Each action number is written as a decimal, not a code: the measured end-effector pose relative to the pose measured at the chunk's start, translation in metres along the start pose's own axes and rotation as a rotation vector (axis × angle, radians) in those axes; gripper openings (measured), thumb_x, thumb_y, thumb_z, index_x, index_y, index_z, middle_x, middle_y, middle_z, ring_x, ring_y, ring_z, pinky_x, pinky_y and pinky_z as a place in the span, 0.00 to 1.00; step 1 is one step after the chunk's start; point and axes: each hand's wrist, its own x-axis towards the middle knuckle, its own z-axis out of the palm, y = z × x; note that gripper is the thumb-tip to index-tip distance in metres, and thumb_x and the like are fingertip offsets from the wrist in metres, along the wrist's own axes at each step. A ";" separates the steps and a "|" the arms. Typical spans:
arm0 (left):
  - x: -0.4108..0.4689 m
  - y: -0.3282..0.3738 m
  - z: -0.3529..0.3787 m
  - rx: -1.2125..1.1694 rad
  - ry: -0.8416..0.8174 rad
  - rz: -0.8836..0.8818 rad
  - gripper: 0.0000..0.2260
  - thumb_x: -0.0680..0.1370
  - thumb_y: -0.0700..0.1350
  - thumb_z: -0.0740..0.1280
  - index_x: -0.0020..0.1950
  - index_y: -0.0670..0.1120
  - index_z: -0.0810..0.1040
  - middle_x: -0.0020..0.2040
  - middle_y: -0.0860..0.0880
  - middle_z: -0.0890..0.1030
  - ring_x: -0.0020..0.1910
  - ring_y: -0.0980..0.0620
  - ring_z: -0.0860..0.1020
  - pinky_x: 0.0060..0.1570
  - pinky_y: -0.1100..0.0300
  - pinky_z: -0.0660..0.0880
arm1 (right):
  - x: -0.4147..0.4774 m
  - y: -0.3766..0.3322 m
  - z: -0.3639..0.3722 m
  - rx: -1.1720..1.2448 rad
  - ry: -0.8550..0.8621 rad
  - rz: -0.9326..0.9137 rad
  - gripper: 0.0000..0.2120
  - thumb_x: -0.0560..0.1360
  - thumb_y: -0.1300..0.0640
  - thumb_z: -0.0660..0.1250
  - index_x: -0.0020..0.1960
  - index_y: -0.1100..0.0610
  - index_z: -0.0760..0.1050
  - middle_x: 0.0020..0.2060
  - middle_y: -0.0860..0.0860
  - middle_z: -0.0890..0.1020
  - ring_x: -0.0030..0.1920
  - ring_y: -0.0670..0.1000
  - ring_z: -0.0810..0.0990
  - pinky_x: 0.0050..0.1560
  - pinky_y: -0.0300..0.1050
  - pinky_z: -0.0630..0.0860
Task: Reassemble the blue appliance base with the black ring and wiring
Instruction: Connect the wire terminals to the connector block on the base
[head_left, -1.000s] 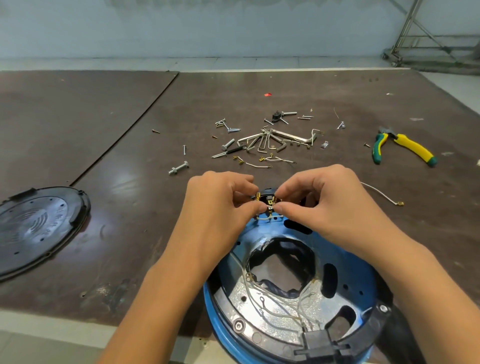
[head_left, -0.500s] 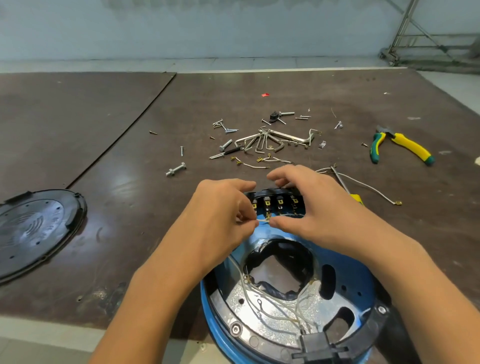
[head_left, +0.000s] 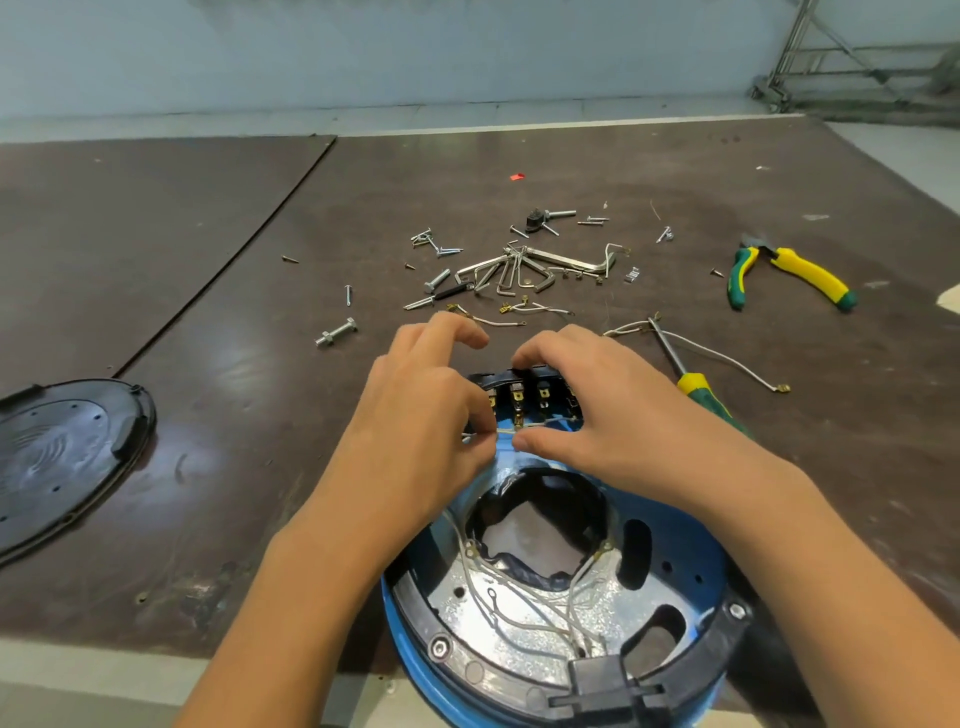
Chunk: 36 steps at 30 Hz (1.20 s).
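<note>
Blue appliance base (head_left: 691, 571) at near table (head_left: 234, 441) edge, black ring (head_left: 719, 642) on its rim | left hand (head_left: 421, 415) pinches white wire (head_left: 506, 430) at terminal block (head_left: 519, 385) | right hand (head_left: 613, 415) grips terminal block, thumb by wire

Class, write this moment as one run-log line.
stage: wiring | left hand: pinches wire | right hand: grips terminal block | black ring: on blue appliance base

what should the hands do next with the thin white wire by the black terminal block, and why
Probably push the thin white wire up onto the brass tab above it: the left hand pinches it just below the black terminal block, which the right hand grips.
</note>
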 end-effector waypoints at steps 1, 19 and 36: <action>0.000 -0.001 0.001 -0.025 -0.013 -0.026 0.03 0.69 0.48 0.78 0.37 0.51 0.86 0.67 0.53 0.70 0.67 0.51 0.67 0.56 0.45 0.74 | 0.000 0.000 0.001 -0.008 0.007 -0.005 0.27 0.72 0.43 0.74 0.66 0.46 0.69 0.58 0.45 0.74 0.59 0.52 0.74 0.60 0.57 0.73; 0.008 -0.010 0.007 -0.229 0.049 -0.170 0.07 0.69 0.46 0.78 0.36 0.57 0.83 0.62 0.55 0.73 0.56 0.59 0.72 0.51 0.60 0.71 | 0.004 0.000 0.002 -0.102 -0.003 0.011 0.28 0.75 0.44 0.71 0.71 0.47 0.67 0.62 0.47 0.72 0.60 0.54 0.72 0.60 0.55 0.73; 0.010 -0.009 0.008 -0.073 -0.055 -0.152 0.05 0.73 0.51 0.75 0.39 0.51 0.86 0.72 0.57 0.70 0.60 0.52 0.77 0.57 0.48 0.76 | 0.003 -0.002 0.002 -0.111 0.007 0.006 0.26 0.75 0.44 0.70 0.70 0.47 0.67 0.62 0.46 0.71 0.60 0.51 0.70 0.58 0.51 0.72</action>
